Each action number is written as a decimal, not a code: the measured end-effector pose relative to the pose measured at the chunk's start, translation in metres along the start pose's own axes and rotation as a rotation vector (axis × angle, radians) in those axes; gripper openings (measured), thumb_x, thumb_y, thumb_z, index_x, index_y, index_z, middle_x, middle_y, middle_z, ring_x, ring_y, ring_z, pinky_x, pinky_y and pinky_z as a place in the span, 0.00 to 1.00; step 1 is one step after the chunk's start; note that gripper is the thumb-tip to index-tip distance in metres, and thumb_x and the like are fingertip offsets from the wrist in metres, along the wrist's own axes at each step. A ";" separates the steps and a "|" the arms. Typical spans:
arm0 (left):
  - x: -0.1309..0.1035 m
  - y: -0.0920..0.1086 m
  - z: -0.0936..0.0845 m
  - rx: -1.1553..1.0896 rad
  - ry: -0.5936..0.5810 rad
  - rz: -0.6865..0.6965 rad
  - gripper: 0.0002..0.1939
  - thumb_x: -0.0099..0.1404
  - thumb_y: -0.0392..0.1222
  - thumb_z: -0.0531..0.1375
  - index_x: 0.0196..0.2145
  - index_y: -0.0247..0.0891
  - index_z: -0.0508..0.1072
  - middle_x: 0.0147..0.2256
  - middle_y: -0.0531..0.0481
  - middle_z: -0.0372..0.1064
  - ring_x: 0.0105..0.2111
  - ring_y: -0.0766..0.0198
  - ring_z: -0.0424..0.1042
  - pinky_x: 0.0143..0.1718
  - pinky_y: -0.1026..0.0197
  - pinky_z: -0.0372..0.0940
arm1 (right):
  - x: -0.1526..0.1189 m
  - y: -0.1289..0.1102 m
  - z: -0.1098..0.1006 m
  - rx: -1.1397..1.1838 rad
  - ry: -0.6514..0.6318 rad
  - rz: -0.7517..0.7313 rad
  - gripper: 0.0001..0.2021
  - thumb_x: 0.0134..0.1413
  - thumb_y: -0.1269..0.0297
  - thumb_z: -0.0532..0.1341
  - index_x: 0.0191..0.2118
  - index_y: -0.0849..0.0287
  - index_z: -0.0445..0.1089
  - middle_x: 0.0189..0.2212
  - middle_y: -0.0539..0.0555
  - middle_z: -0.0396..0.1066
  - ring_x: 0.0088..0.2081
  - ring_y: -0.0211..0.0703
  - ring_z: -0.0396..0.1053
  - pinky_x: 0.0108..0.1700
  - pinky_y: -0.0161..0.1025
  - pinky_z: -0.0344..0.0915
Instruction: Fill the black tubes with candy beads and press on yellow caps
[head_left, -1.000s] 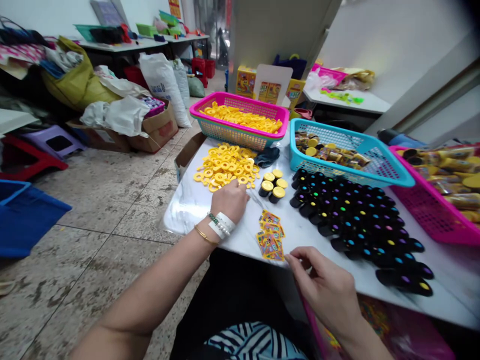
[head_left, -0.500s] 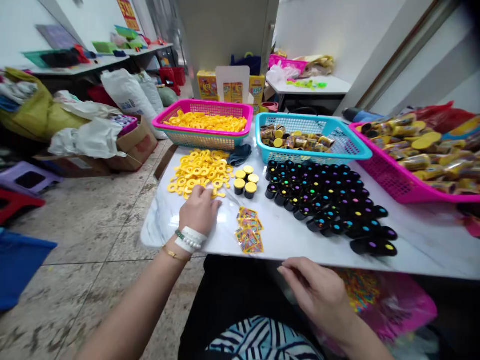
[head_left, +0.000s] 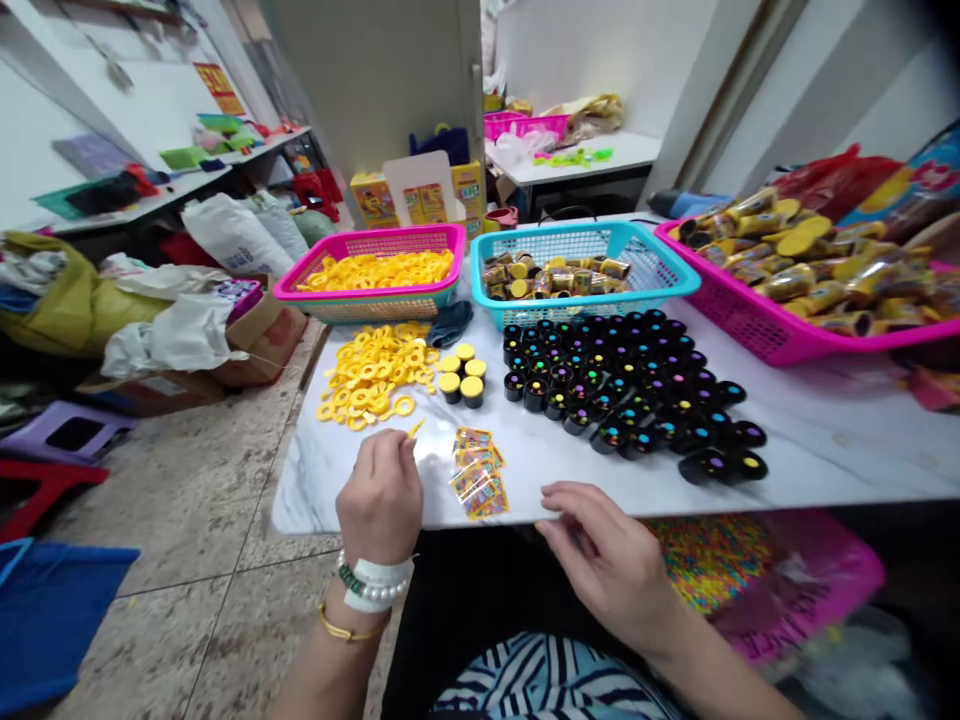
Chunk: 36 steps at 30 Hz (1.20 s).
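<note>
My left hand [head_left: 381, 495] is closed in a pinch above the near left part of the white table [head_left: 300, 490], holding a small yellow piece [head_left: 417, 427] whose tip sticks out from the fingers. Beyond it spreads a heap of yellow ring-shaped pieces [head_left: 375, 365]. Several black pots with yellow lids [head_left: 472, 390] stand right of the heap. Small printed cards [head_left: 480, 475] lie between my hands. My right hand [head_left: 600, 550] hovers at the table's front edge, thumb and fingers apart, with nothing visible between them. Rows of black cups [head_left: 615, 375] with coloured bits inside stand beyond it.
A pink basket [head_left: 292, 290] of yellow pieces, a blue basket [head_left: 675, 285] of small wrapped tubes and a larger pink basket [head_left: 780, 335] of tubes line the back. A dark cloth [head_left: 451, 325] lies between. Below the table's edge is a pink bag [head_left: 840, 570] of coloured beads.
My left hand has drawn back from the yellow heap toward the front edge, with a yellow piece now showing in its fingers. The camera view has shifted. My right hand's fingers are slightly more spread.
</note>
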<state>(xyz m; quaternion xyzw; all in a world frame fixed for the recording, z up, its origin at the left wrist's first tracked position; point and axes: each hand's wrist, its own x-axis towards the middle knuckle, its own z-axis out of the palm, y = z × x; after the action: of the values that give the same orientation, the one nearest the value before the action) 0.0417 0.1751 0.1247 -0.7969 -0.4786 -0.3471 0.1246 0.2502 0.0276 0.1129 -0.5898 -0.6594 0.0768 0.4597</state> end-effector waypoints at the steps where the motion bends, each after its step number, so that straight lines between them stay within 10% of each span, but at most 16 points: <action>1: 0.002 0.005 -0.001 -0.025 -0.005 0.006 0.07 0.70 0.37 0.52 0.39 0.34 0.69 0.35 0.44 0.72 0.36 0.60 0.73 0.36 0.62 0.65 | 0.002 0.000 -0.001 0.011 0.007 0.018 0.09 0.60 0.74 0.58 0.45 0.58 0.67 0.43 0.58 0.72 0.35 0.38 0.72 0.38 0.35 0.70; 9: -0.008 0.097 -0.024 -0.761 -0.529 0.125 0.07 0.70 0.34 0.52 0.38 0.38 0.69 0.32 0.51 0.70 0.33 0.67 0.71 0.36 0.67 0.65 | -0.013 0.005 -0.011 0.481 -0.079 0.438 0.13 0.62 0.64 0.59 0.52 0.55 0.65 0.30 0.50 0.72 0.24 0.34 0.70 0.24 0.31 0.69; 13: -0.006 0.124 -0.005 -0.727 -0.482 0.141 0.09 0.70 0.36 0.53 0.46 0.37 0.69 0.35 0.48 0.69 0.35 0.65 0.70 0.37 0.64 0.66 | -0.033 0.015 -0.017 0.520 0.047 0.600 0.07 0.62 0.62 0.60 0.42 0.57 0.69 0.22 0.48 0.70 0.21 0.35 0.69 0.23 0.30 0.68; 22: 0.039 0.137 0.053 -0.219 -0.389 0.373 0.07 0.68 0.37 0.55 0.41 0.42 0.72 0.34 0.51 0.66 0.29 0.66 0.66 0.25 0.66 0.60 | -0.054 0.026 -0.027 0.391 0.053 0.626 0.07 0.60 0.60 0.61 0.39 0.57 0.72 0.29 0.52 0.72 0.27 0.37 0.71 0.27 0.30 0.69; 26: 0.042 0.135 0.038 -0.218 -0.440 0.387 0.06 0.68 0.38 0.54 0.36 0.41 0.71 0.36 0.50 0.66 0.29 0.66 0.67 0.27 0.65 0.62 | -0.046 0.024 -0.032 0.358 0.108 0.548 0.05 0.59 0.62 0.62 0.35 0.57 0.74 0.33 0.54 0.72 0.33 0.39 0.71 0.33 0.32 0.69; 31: 0.029 0.112 -0.002 -0.405 -0.554 0.353 0.04 0.67 0.34 0.53 0.36 0.39 0.67 0.51 0.44 0.67 0.41 0.61 0.72 0.39 0.60 0.69 | -0.029 0.017 -0.035 0.637 0.158 0.808 0.11 0.55 0.59 0.65 0.42 0.58 0.71 0.25 0.50 0.71 0.22 0.36 0.68 0.21 0.31 0.67; 36: 0.009 0.103 -0.001 -0.622 -0.673 0.153 0.07 0.62 0.32 0.57 0.39 0.39 0.65 0.37 0.50 0.72 0.32 0.65 0.73 0.35 0.62 0.69 | -0.007 0.018 -0.029 0.860 0.111 0.887 0.12 0.51 0.59 0.69 0.36 0.60 0.70 0.21 0.49 0.72 0.19 0.35 0.68 0.22 0.31 0.68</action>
<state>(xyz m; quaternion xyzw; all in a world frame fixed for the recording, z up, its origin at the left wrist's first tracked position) 0.1315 0.1281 0.1455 -0.8976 -0.3055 -0.1862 -0.2574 0.2821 0.0139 0.1138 -0.5729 -0.2368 0.4885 0.6141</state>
